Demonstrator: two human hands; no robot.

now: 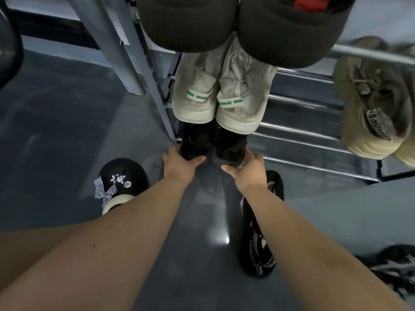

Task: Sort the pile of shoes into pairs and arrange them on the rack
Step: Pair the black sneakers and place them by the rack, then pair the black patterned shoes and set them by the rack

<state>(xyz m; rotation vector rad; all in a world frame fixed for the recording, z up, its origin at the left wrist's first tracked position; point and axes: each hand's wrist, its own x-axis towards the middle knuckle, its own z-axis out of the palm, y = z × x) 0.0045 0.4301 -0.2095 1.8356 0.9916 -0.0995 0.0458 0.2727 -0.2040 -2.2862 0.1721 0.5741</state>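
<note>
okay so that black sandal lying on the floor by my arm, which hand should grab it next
Right, probably. The black sandal lies directly under your right forearm, just behind the right hand. The left hand would have to cross over.

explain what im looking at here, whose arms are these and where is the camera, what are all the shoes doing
There is no machine here. The one picture comes from a wide-angle camera worn on a person's head, looking down past their own bare arms. The left hand and right hand each hold one black shoe, setting the two side by side at a low bar of a metal rack. Above them on the rack sit a white pair and a dark pair, with a beige shoe to the right. On the grey floor are a black clog with a bow and a black slipper.
</note>
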